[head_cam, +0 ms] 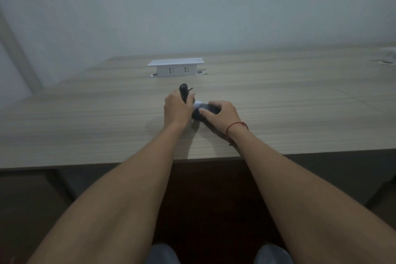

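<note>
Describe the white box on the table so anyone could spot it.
On the wooden table, look to the far middle, near the wall. The socket box stands there under a flat lid; two outlets on its front set it apart.

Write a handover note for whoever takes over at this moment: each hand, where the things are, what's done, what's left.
Left hand grips a black gadget upright; its rounded end sticks out above the fist.
Right hand holds a dark piece with a pale patch, low over the table, right beside the left hand.
White socket box stands raised behind the hands, both outlets free.
Done: both pieces are in hand. Left: probably joining or parting them; what they are is too dim to tell.
</note>
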`<state>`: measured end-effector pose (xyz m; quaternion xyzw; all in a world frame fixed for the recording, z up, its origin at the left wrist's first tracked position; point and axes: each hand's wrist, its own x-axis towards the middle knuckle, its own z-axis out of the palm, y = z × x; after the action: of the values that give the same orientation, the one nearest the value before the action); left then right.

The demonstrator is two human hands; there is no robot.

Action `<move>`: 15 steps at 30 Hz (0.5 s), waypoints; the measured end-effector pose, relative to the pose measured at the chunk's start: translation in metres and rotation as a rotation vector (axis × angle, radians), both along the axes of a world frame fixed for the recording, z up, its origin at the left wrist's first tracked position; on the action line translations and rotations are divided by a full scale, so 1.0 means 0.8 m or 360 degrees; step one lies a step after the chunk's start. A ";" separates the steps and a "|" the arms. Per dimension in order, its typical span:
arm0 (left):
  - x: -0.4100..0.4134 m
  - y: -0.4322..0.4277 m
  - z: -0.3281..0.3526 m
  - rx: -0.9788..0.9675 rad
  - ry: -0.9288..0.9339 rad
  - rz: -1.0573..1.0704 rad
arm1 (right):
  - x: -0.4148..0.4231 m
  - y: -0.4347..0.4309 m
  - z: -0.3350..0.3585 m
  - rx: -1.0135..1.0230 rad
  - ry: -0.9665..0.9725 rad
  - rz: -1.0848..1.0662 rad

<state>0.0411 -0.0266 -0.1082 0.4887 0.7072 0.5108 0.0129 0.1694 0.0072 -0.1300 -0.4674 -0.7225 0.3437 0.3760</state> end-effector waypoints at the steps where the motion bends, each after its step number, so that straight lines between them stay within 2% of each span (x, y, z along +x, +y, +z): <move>1: -0.003 -0.001 -0.001 -0.0070 0.0035 0.0081 | 0.000 -0.001 0.000 0.0006 -0.0014 -0.0019; 6: 0.001 -0.009 0.006 0.0129 -0.0022 -0.0029 | -0.001 -0.004 0.002 0.0022 -0.0042 -0.0064; 10: -0.003 -0.004 0.000 -0.0142 -0.0035 0.0195 | -0.002 -0.004 0.002 0.0026 -0.0070 -0.0101; 15: 0.003 0.000 0.004 0.0037 -0.0282 0.0092 | -0.001 0.000 0.003 0.0013 -0.0020 -0.0153</move>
<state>0.0437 -0.0269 -0.1049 0.4210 0.7111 0.5604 0.0551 0.1688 0.0073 -0.1274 -0.5021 -0.7030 0.3193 0.3896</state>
